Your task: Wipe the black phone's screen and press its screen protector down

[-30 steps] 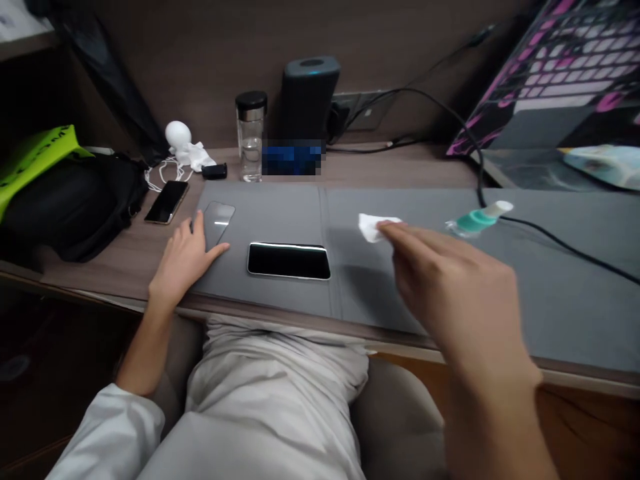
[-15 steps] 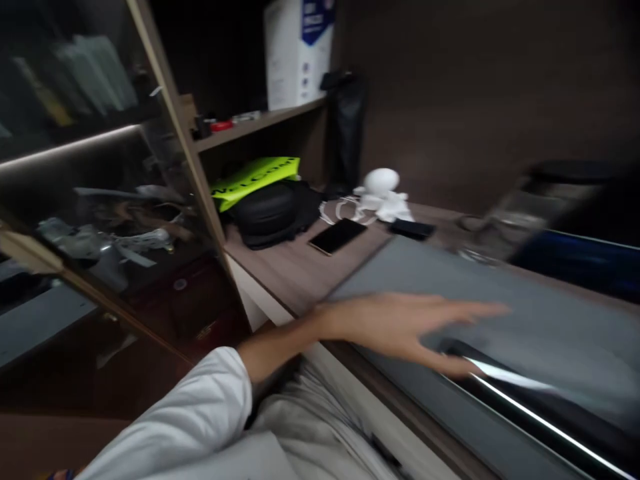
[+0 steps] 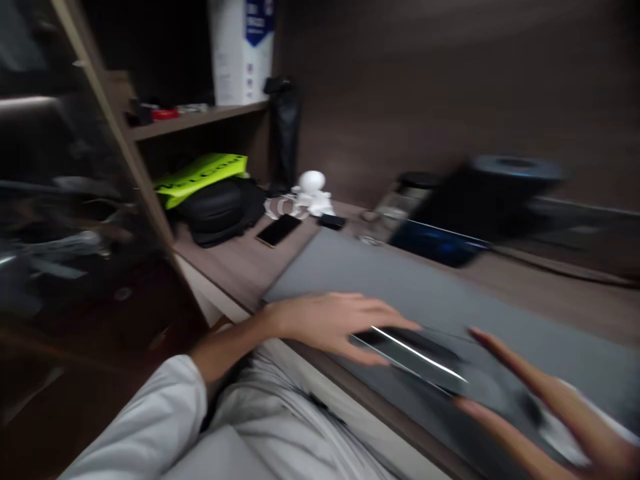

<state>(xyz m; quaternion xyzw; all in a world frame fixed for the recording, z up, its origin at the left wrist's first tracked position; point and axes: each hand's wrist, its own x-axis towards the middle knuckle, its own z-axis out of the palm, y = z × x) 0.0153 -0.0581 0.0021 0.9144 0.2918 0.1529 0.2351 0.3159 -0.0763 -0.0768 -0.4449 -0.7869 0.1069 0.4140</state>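
Observation:
On the grey desk mat (image 3: pixel 350 267) lies a dark, glossy, oblong object (image 3: pixel 425 357) with a bright streak of light along it; blur hides its exact kind. My left hand (image 3: pixel 330 327) spans its left end, fingers on the far side and thumb on the near side. At the other end, my right hand (image 3: pixel 555 407) reaches in from the lower right with fingers and thumb spread apart. Something pale and see-through, too smeared to name, is beside the right palm.
Behind the mat are a phone (image 3: pixel 279 230), a white figurine (image 3: pixel 312 190), a small black item (image 3: pixel 331 221), a glass jar (image 3: pixel 405 200) and a dark device with a bluish screen (image 3: pixel 435 241). A black bag (image 3: pixel 215 210) sits under the shelf (image 3: pixel 200 122). A glass cabinet door (image 3: pixel 65 200) stands left.
My view has swung right, bringing the right hand and the dark device into sight. The left hand's outstretched fingers have come in around the oblong object's left end.

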